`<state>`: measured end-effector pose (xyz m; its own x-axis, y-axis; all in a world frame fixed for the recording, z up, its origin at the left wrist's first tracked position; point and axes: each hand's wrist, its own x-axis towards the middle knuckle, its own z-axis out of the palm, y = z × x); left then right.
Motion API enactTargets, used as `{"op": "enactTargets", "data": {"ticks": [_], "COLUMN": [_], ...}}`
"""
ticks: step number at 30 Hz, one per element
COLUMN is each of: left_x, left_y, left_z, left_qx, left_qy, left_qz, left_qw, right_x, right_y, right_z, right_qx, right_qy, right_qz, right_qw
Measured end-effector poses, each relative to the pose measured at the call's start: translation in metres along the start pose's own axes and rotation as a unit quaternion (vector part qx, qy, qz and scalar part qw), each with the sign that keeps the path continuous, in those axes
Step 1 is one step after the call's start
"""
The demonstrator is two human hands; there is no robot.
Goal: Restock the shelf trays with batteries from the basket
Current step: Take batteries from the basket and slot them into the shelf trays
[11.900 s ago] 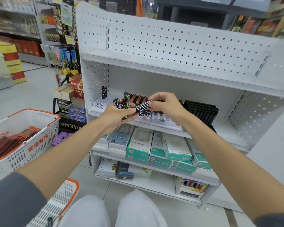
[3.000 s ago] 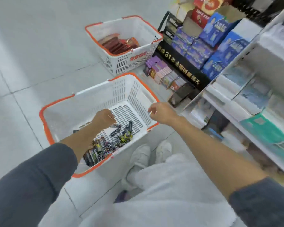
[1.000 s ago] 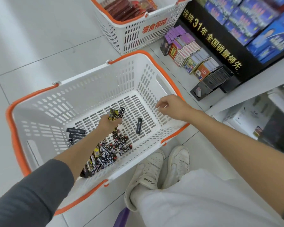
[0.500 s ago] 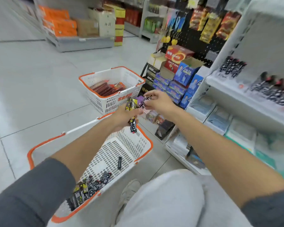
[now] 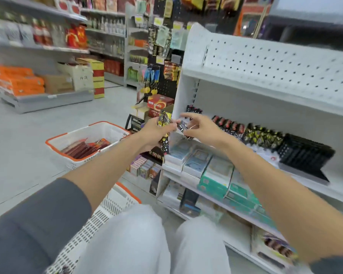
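Head view puts us before the white shelf (image 5: 265,62). Our left hand (image 5: 154,133) grips a bundle of battery packs (image 5: 164,119), fingers curled round it, just left of the shelf's edge. Our right hand (image 5: 202,128) pinches one black-and-white pack (image 5: 183,125), close beside the bundle. Behind our hands, batteries (image 5: 228,123) stand in rows along the shelf trays (image 5: 265,153). The basket (image 5: 119,200) sits under our left forearm.

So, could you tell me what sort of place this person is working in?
Most likely a retail shop aisle. A white pegboard shelf unit carries rows of battery packs and boxed goods, orange-rimmed shopping baskets sit on the floor, and more stocked shelves line the background.
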<state>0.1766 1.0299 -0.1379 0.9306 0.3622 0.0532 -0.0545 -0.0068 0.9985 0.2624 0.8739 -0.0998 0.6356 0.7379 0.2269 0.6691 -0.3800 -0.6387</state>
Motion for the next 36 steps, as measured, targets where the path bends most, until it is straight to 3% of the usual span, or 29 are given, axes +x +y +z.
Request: {"op": "enactTargets", "data": {"ticks": [2,9,16,24,30,36], "left_x": [0.01,0.063,0.108,0.116,0.108,0.105], "left_y": [-0.001,-0.017,-0.018,-0.03,-0.035,-0.039], "left_z": [0.012,0.035,0.039,0.038,0.032,0.027], "left_qx": [-0.017,-0.139,-0.021,0.023,-0.064,-0.057], "left_qy": [0.001,-0.034,-0.018,-0.015,-0.023,-0.018], "left_qz": [-0.022,-0.064,0.034,0.012,0.022,0.022], "left_qw": [1.0,0.988,0.999,1.0,0.997,0.998], "right_x": [0.0,0.029,0.082,0.12,0.13,0.134], "right_y": [0.013,0.052,0.077,0.1,0.1,0.101], "right_z": [-0.017,-0.053,-0.066,-0.072,-0.071,-0.072], "right_qx": [-0.042,-0.004,-0.039,-0.181,-0.202,-0.202], "right_qy": [0.043,0.156,0.186,0.124,0.084,0.073], "right_qz": [-0.002,0.03,0.063,0.1,0.086,0.087], "right_qw": [0.998,0.987,0.98,0.971,0.972,0.973]}}
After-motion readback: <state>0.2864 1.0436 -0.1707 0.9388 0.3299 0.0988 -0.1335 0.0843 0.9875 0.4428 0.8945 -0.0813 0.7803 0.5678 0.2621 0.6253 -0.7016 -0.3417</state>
